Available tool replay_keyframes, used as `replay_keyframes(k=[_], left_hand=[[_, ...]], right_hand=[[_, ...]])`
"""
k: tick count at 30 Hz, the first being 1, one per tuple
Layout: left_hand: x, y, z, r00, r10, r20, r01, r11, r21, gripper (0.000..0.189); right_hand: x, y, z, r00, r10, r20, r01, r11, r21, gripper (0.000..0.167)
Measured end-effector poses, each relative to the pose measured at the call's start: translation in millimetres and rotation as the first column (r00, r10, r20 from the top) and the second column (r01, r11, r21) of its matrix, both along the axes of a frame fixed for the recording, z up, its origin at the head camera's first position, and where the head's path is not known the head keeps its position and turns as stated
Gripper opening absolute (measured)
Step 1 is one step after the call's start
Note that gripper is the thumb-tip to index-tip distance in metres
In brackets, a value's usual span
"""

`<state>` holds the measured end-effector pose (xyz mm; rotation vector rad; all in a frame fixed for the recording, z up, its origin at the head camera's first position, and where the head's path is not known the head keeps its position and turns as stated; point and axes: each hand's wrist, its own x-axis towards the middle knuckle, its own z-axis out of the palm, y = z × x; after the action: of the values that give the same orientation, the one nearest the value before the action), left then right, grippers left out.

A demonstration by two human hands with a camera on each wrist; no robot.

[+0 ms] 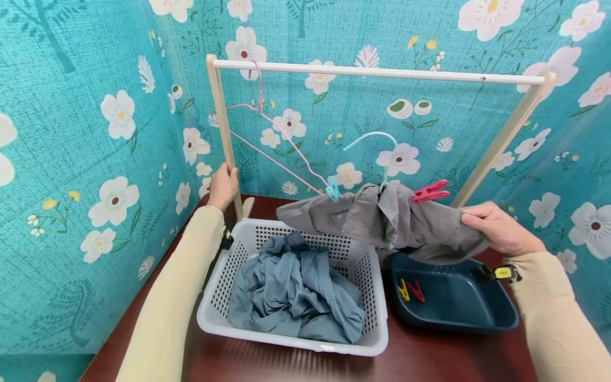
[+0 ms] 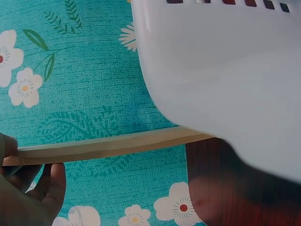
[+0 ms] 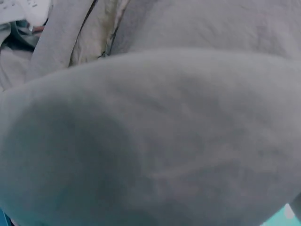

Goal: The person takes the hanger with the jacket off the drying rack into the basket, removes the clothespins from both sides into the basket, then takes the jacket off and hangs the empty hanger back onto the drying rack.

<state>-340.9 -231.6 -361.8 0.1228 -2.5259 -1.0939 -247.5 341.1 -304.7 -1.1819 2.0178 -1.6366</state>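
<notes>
My left hand [image 1: 224, 185] grips the left wooden post [image 1: 220, 116] of a clothes rack, seen also in the left wrist view with fingers round the post [image 2: 113, 145]. A grey garment [image 1: 363, 217] is on a light blue hanger [image 1: 389, 139], whose hook stands up free below the rod. My right hand [image 1: 501, 231] holds the garment's right end, thumb in front. A blue clothespin [image 1: 332, 189] and a pink clothespin [image 1: 431, 191] sit on its upper edge. Grey cloth [image 3: 164, 141] fills most of the right wrist view, hiding the right hand there.
A white basket [image 1: 382, 318] with blue-grey cloth [image 1: 296, 292] stands in front. Right of it, a dark blue basin [image 1: 458, 307] holds a yellow clothespin [image 1: 404, 290] and a red clothespin [image 1: 416, 292]. A pink hanger [image 1: 286, 139] hangs from the white rod [image 1: 377, 71].
</notes>
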Motion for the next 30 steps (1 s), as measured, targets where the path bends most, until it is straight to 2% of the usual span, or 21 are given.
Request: replay_keyframes(k=[6, 12, 15, 18, 20, 21, 24, 26, 28, 30], left_hand=[[1.7, 1.8, 0.3, 1.0, 0.006, 0.0, -0.006, 1.0, 0.003, 0.036], [3.0, 0.5, 0.3, 1.0, 0.003, 0.012, -0.003, 1.0, -0.007, 0.035], [4.7, -4.1, 2.6, 0.999, -0.018, 0.044, 0.018, 1.0, -0.019, 0.036], [9.2, -9.8, 8.0, 0.992, -0.057, 0.115, 0.062, 0.997, -0.039, 0.035], [14.9, -12.5, 12.5, 0.978, -0.085, 0.192, 0.101, 0.992, -0.075, 0.036], [18.5, -13.2, 14.8, 0.966, -0.097, 0.241, 0.124, 0.987, -0.1, 0.038], [30.5, -12.0, 20.3, 0.913, -0.12, 0.389, 0.206, 0.96, -0.189, 0.045], [37.8, -8.3, 23.0, 0.88, -0.147, 0.453, 0.272, 0.936, -0.224, 0.047], [43.7, -2.0, 25.3, 0.863, -0.222, 0.453, 0.342, 0.918, -0.201, 0.045], [49.3, 6.8, 27.7, 0.853, -0.336, 0.399, 0.416, 0.9, -0.131, 0.042]], right_hand=[[-4.1, -21, -1.6, 0.998, -0.056, -0.022, 0.056, 0.998, 0.022, 0.035], [-10.3, -34, -8.3, 0.997, -0.07, -0.028, 0.071, 0.996, 0.045, 0.035], [-12.9, -39, -10.8, 0.996, -0.082, -0.028, 0.083, 0.995, 0.047, 0.036], [-15.5, -43, -13.0, 0.997, -0.081, -0.015, 0.082, 0.996, 0.04, 0.035], [-16.8, -45, -14.4, 0.997, -0.074, 0.0, 0.074, 0.997, 0.029, 0.034], [-17.3, -46, -15.0, 0.997, -0.073, 0.007, 0.072, 0.997, 0.026, 0.034], [-17.7, -47, -16.2, 0.996, -0.084, 0.017, 0.084, 0.996, 0.021, 0.034], [-17.7, -48, -16.8, 0.995, -0.099, 0.009, 0.099, 0.995, 0.023, 0.034], [-17.7, -49, -17.2, 0.994, -0.111, -0.001, 0.111, 0.993, 0.027, 0.034], [-18.3, -50, -18.2, 0.993, -0.118, -0.011, 0.118, 0.992, 0.036, 0.035]])
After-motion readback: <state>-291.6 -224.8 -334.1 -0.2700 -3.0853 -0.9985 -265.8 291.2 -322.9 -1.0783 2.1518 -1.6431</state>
